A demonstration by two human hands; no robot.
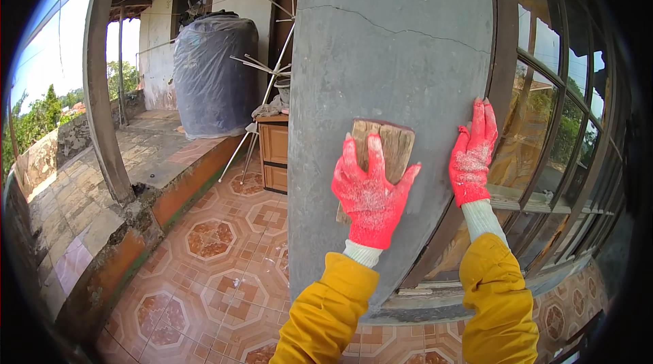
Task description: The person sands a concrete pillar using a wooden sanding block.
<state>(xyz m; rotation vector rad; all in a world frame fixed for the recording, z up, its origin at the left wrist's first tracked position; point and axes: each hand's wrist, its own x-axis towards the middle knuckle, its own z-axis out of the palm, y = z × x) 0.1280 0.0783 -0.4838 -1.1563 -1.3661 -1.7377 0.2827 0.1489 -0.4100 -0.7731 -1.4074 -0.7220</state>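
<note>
My left hand (368,188), in a dusty red-palmed work glove, grips a worn wooden block (387,147) and holds it against the grey plastered wall (387,78). A thin reddish-brown layer shows along the block's top edge; its face against the wall is hidden. Thumb and fingers are spread over the wood. To the right, my right hand (473,157), gloved alike, lies flat with fingers pointing up where the wall meets the wooden window frame (502,22). Nothing shows in that hand. A crack (403,31) runs across the wall above both hands.
Glass window panes (535,93) stretch along the right. At left are a plastic-wrapped tank (217,78), a metal drying rack (275,68) and a wooden cabinet (274,155). A raised ledge (178,195) with a post (102,88) borders the patterned tile floor (209,241).
</note>
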